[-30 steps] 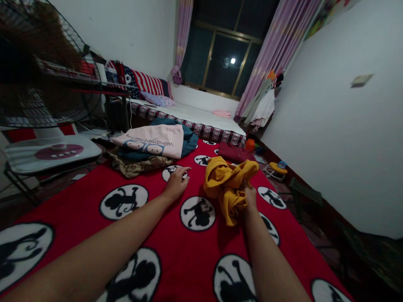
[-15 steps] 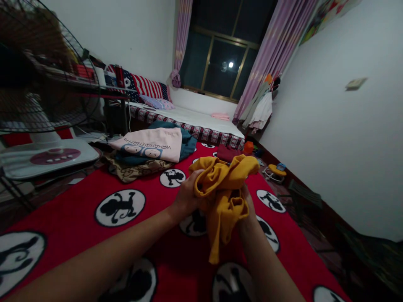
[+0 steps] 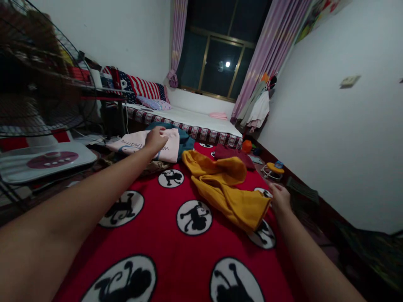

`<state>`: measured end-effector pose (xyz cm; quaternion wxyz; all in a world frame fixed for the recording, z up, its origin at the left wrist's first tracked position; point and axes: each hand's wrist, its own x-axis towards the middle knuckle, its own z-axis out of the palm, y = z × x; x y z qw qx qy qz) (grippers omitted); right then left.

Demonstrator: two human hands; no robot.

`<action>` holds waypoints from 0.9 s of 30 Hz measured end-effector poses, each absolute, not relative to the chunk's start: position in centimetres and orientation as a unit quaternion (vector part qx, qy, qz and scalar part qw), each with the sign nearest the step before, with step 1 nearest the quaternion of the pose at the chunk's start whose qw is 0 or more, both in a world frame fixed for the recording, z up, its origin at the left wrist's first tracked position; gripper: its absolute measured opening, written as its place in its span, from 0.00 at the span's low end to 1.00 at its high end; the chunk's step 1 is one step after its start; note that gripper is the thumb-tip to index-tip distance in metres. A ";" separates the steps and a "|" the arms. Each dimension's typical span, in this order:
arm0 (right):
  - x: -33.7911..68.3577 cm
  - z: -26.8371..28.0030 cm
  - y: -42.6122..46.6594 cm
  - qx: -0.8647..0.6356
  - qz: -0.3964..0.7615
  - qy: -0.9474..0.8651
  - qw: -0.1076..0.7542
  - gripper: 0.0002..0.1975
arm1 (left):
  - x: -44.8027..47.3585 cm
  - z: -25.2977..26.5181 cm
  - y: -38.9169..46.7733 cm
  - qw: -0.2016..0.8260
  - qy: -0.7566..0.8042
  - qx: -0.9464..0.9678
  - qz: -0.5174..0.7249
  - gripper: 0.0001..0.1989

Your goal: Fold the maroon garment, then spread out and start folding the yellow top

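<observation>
Left hand: we rest it, loosely curled, on the pink printed shirt at the blanket's far edge.
Right hand: we pinch the mustard garment's near corner.
Risk: that light pinch may slip, bunching the cloth.

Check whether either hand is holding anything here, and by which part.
The right hand grips the near edge of the yellow garment. The left hand rests on the pink shirt; a grip cannot be told.

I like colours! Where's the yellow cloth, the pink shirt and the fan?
yellow cloth (image 3: 227,186), head view, its middle folds.
pink shirt (image 3: 171,147), head view, its right part.
fan (image 3: 47,157), head view, its white base.
</observation>
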<state>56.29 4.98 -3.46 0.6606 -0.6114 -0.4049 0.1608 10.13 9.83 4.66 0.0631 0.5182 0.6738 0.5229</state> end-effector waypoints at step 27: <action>53.9 0.7 -0.5 -0.497 0.263 -0.464 0.684 0.17 | 18.3 -0.9 -1.2 0.122 0.376 0.805 0.443 0.10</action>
